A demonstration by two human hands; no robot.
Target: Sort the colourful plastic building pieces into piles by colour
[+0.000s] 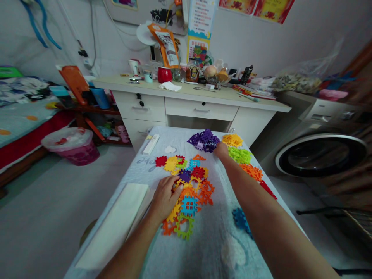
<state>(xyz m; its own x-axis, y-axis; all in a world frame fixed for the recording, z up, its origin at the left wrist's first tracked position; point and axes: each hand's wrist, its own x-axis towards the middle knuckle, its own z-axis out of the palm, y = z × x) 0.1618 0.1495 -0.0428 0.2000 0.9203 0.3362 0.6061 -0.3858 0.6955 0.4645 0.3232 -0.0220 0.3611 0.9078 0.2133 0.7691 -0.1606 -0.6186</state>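
A mixed heap of coloured plastic interlocking tiles point(192, 186) lies in the middle of a cloth-covered table point(203, 240). My left hand point(165, 197) rests on the heap's left edge, fingers curled over an orange and yellow tile. My right hand point(221, 150) reaches to the far end and touches a sorted purple pile point(204, 140); its fingers are mostly hidden. Beside it lie sorted piles of yellow tiles point(232, 140), green tiles point(240, 155) and orange tiles point(251, 171). A blue tile point(240, 219) sits under my right forearm.
A folded white cloth point(116, 224) lies at the table's left edge, a white tube point(151, 144) at the far left. Beyond stand a cluttered desk point(197, 104), a washing machine point(319, 155) on the right, and a pink lined bin point(71, 145) and a bed on the left.
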